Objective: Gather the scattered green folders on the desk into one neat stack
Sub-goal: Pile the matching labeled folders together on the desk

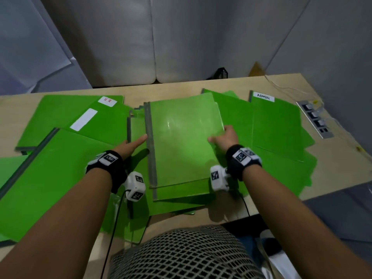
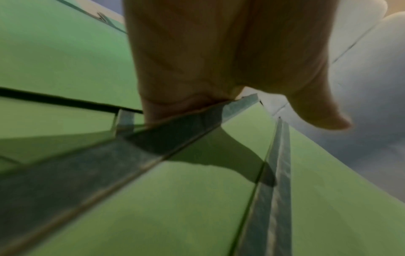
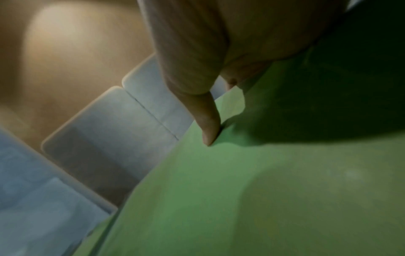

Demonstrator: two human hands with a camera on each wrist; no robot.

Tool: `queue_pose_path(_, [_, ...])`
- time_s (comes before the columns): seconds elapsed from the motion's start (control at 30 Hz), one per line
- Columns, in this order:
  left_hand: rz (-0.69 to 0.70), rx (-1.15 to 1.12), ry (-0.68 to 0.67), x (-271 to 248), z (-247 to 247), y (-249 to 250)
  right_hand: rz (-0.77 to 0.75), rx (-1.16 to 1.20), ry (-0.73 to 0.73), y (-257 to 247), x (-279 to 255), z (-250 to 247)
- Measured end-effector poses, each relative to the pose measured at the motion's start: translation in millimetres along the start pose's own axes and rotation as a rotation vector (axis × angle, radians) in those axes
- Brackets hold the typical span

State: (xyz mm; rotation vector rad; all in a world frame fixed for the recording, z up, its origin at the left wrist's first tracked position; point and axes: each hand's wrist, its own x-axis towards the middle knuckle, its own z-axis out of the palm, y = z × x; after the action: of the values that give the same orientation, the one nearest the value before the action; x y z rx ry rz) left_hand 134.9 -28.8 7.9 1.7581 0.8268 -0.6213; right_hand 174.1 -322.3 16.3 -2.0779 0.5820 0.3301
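Evidently the step in hand was squaring a folder onto the growing pile in the middle of the desk [image 1: 281, 83]. The right hand [image 1: 225, 137] pinched the right edge of the top folder [image 1: 181, 141], thumb pressed on its green cover and fingers apparently curled beneath, though the underside was hidden. The left hand [image 1: 130, 144] lay flat with fingers straight, its fingertips against the grey spine strip [image 1: 151, 150] on the folder's left edge, holding nothing. To do this well, I judged the left hand should serve as a fence along the spines while the right lowered and slid the folder until its edges met those of the folders under it [image 1: 181, 192], which showed past its near edge and sat slightly askew. The covers looked thin and glossy, so they would likely slip and bow if pushed from one side only. Many folders lay scattered yet: one labelled HR [image 1: 80, 109] and a large one [image 1: 50, 178] to the left, one labelled ADMIN [image 1: 275, 125] and others to the right, overlapping at angles. No tray or box held any of them; whether the folders had papers inside could not be told.
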Motion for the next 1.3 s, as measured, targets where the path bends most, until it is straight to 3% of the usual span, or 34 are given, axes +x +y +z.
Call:
queue_pose_path(0.1, [-0.006,-0.383,-0.074,3,7,-14,-0.015,-0.230,-0.129,18,-7,20])
queue_pose_path(0.2, [0.035,-0.325,-0.019,13,15,-14,-0.106,-0.481,-0.216,27,-4,42])
queue_pose_path(0.27, [0.035,-0.192,0.053,13,17,-9,-0.119,-0.524,-0.205,31,1,45])
queue_pose_path(0.37, [-0.002,-0.022,0.142,17,19,-4,-0.032,-0.456,-0.005,31,20,23])
queue_pose_path(0.47, [-0.026,0.035,0.154,22,20,-6,0.224,-0.375,0.255,37,44,-15])
queue_pose_path(0.6, [-0.056,0.023,0.152,26,21,-10,0.402,-0.219,0.283,49,63,-45])
queue_pose_path(0.77, [-0.045,-0.026,0.145,23,22,-10,0.422,0.042,0.175,66,70,-56])
queue_pose_path(0.87, [0.006,-0.104,0.182,17,26,-10,0.367,0.098,0.186,63,72,-58])
queue_pose_path(1.03, [0.139,-0.223,0.195,5,36,-3,0.210,-0.001,0.323,48,77,-89])
queue_pose_path(1.2, [0.208,-0.202,0.178,-5,47,25,0.235,-0.150,0.409,51,75,-146])
queue_pose_path(1.3, [0.210,-0.141,0.194,-8,54,36,0.278,-0.219,0.332,64,73,-161])
